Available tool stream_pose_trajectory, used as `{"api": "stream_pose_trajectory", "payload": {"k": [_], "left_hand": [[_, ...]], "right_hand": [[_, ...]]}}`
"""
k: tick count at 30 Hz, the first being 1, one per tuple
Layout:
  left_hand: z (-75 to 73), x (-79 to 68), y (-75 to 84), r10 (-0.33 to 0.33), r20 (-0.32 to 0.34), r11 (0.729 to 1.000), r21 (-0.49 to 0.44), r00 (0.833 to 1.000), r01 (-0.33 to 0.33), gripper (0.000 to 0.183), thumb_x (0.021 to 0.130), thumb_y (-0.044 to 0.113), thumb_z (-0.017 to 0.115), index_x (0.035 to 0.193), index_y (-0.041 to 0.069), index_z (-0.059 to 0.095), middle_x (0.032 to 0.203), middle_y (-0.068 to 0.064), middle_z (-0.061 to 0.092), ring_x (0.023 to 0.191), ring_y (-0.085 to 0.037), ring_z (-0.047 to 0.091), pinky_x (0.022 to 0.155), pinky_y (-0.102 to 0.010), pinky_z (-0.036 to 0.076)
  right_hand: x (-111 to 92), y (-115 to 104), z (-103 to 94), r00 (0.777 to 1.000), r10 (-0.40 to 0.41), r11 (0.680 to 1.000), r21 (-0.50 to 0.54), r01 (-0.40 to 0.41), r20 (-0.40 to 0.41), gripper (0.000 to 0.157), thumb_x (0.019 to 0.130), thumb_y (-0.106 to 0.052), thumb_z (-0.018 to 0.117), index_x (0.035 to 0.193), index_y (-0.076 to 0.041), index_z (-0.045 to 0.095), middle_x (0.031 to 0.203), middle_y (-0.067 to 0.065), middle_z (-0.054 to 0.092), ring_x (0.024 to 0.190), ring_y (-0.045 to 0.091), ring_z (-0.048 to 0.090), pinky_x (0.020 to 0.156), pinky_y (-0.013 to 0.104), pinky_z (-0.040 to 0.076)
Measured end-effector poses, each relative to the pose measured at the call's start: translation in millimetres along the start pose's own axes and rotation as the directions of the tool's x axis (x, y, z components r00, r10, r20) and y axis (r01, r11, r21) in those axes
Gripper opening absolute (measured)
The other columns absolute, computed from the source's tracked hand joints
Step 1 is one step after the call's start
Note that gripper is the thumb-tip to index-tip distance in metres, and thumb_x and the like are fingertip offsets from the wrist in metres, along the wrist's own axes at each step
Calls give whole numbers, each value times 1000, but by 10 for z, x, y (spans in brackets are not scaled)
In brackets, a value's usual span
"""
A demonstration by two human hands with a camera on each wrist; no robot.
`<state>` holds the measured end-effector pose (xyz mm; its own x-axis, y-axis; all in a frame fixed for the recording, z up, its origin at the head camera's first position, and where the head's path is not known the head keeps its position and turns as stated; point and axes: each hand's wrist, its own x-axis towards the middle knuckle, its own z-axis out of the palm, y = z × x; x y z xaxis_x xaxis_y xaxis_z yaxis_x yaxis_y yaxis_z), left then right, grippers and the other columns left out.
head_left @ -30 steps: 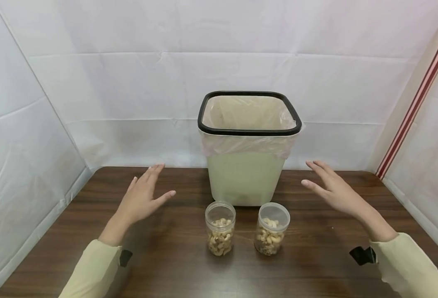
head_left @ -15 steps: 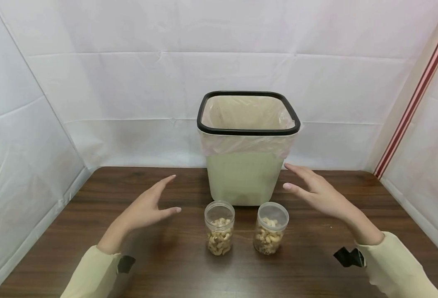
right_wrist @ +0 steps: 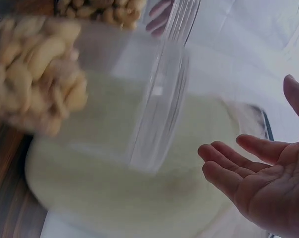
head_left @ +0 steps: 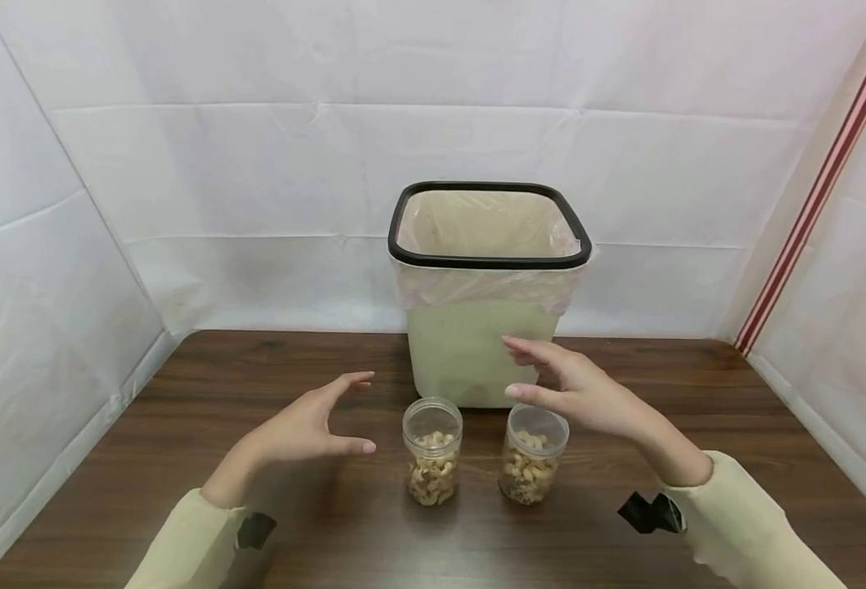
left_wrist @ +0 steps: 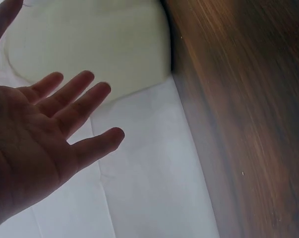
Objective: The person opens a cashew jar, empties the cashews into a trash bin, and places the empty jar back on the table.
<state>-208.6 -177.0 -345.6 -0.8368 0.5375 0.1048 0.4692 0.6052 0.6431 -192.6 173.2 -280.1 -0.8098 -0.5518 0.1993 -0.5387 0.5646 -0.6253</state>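
Observation:
Two clear jars partly filled with cashews stand side by side on the wooden table. The left jar has an uncovered-looking clear rim; the right jar has a cloudier top. My left hand hovers left of the left jar, fingers spread and apart from it; its palm shows in the left wrist view. Above and just right of the right jar hangs my right hand, thumb over the jar's far rim, fingers loosely bent around nothing. In the right wrist view, a cashew jar looms close, apart from the fingers.
Behind the jars stands a pale green bin with a black rim and a plastic liner folded over its edge. The dark wooden table meets white sheeting at the back and sides.
My right hand has moved left and down, from beside the bin to over the right jar. My left hand has moved right and down toward the left jar. The jars and bin stay put.

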Motion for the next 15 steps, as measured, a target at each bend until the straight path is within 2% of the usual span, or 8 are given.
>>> {"api": "stream_pose_trajectory", "payload": {"k": [8, 15], "left_hand": [[76, 51, 11, 41, 59, 999, -29, 997, -40, 86, 70, 48, 73, 138, 15, 32, 132, -8, 48, 124, -27, 41, 97, -50, 35], [174, 99, 13, 51, 110, 995, -90, 993, -42, 86, 68, 43, 76, 137, 13, 33, 130, -11, 49, 122, -30, 43, 97, -52, 34]], "right_hand": [[148, -216, 176, 995, -31, 999, 12, 30, 91, 71, 84, -36, 63, 141, -6, 32, 131, 16, 46, 118, 30, 46, 92, 46, 41], [232, -260, 342, 987, -26, 999, -43, 33, 161, 75, 81, -39, 66, 141, -9, 33, 133, 13, 45, 116, 26, 49, 93, 43, 41]]}}
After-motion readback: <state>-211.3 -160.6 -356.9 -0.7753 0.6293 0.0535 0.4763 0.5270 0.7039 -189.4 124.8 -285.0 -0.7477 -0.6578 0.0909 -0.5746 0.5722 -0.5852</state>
